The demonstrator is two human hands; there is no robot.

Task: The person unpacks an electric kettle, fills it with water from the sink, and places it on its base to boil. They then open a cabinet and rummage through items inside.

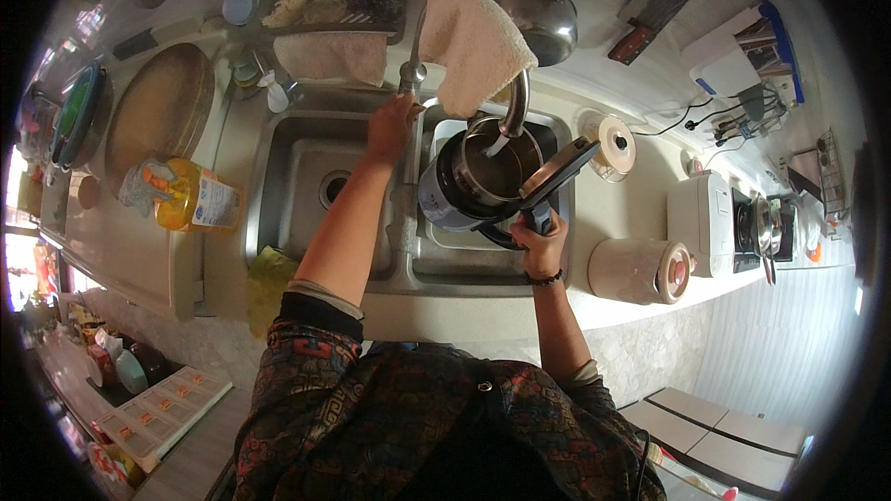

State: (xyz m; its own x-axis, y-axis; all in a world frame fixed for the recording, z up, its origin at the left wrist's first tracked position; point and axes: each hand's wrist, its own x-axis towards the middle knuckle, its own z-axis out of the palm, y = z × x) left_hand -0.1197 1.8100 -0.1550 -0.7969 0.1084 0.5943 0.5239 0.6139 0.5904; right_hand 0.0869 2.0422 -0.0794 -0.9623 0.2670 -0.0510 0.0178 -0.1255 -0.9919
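Observation:
My right hand (541,245) grips the black handle of an electric kettle (443,189), which is tilted over the right sink basin (445,271). The kettle's lid (559,172) stands raised on the handle side. Water (498,146) runs from the curved metal faucet spout (516,110) into the kettle, and liquid shows inside. My left hand (393,126) is closed around the lower part of the faucet, below a metal joint (412,74); the part under my fingers is hidden. A pale towel (473,49) drapes over the faucet.
Beneath the kettle is a white tub (456,240). The left basin (299,174) has a drain. Left of it stand a yellow soap bottle (191,196) and a round wooden board (163,115). A ceramic canister (630,270) and rice cooker (699,223) are on the right counter; cleavers (658,14) hang behind.

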